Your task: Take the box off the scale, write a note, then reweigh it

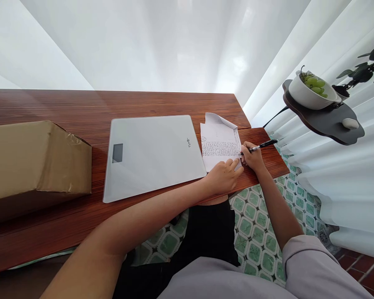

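A sheet of white paper [220, 137] with rows of small handwriting lies near the right end of the wooden table, its top edge curled over. My right hand [251, 158] grips a black pen [263, 145], its tip at the right end of the lowest written line. Flat across the lower part of the paper rests my left hand [225, 176], fingers stretched out and holding nothing. The left wrist lies by the corner of a large flat white board [152, 155] with a small grey rectangle and dark lettering, just left of the paper.
A cardboard box [37, 162] takes up the table's left side. To the right, a dark wavy-edged stand [327, 120] carries a white bowl [311, 93] of green grapes, a plant [363, 72] and a pale rounded object [350, 123]. White curtains [324, 174] hang behind and at right.
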Tool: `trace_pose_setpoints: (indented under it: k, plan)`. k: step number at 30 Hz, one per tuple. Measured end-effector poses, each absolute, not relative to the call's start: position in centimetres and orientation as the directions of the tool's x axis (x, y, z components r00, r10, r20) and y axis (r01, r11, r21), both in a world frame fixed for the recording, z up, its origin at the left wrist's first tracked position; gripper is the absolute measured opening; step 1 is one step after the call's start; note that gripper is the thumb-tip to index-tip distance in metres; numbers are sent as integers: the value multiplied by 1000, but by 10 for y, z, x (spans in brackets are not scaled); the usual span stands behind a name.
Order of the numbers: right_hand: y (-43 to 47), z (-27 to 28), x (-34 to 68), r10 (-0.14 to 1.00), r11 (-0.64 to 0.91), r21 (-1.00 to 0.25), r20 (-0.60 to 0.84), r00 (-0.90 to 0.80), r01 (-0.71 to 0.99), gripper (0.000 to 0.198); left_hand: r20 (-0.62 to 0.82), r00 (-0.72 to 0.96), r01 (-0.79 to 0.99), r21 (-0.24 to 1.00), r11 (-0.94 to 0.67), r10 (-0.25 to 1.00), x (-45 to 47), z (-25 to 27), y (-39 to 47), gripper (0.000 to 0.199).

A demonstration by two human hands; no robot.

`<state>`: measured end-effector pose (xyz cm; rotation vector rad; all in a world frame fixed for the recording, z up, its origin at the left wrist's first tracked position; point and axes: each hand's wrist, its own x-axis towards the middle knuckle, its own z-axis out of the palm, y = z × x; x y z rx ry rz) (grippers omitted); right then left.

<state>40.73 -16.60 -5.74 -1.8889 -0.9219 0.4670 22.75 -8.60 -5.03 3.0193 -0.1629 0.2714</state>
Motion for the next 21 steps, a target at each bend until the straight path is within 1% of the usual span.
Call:
trace_pose_setpoints:
  k: [10,12,16,21]
  plan:
    - [-165,-58,407,753,-272,-857,93,651,438,35,183,978,-116,99,-988,-97,227,-50,-86,39]
    - [-166,-57,409,722,-269,-853,128,680,447,36,181,979,-116,95,-989,-97,227,-51,-86,38]
    - [-166,-57,416,621,-266,-824,250,743,501,40,174,980,-116,92,-989,-99,227,-50,-86,34]
    - [-166,-61,424,543,-282,-779,352,762,560,38,158,982,-120,94,-988,-104,227,-48,-86,35]
